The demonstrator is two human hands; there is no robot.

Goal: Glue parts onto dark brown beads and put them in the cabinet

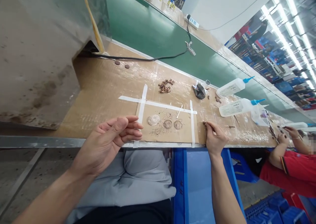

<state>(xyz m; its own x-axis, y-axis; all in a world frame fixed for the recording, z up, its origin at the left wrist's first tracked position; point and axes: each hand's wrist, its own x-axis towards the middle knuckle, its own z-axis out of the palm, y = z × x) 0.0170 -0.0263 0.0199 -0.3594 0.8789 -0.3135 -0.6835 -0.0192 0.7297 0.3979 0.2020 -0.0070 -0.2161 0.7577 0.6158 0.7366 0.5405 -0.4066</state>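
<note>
My left hand (112,140) hovers palm-up at the near edge of the workbench, fingers stretched out and holding nothing. My right hand (214,139) rests at the bench edge, its fingertips pinched on a small dark part (204,122). Between the hands lies a cardboard sheet (168,135) taped down with white tape. On it sit a clear round disc (153,120), two round coil-like discs (172,124) and a thin white stick (179,112), among scattered dark specks.
A pile of small copper parts (165,86) lies farther back, beside a dark tool (199,91). Two white squeeze bottles with blue nozzles (235,97) lie at the right. A black cable (148,58) crosses the back. A co-worker in a red shirt (288,171) works at the right. Blue crates (197,181) stand below.
</note>
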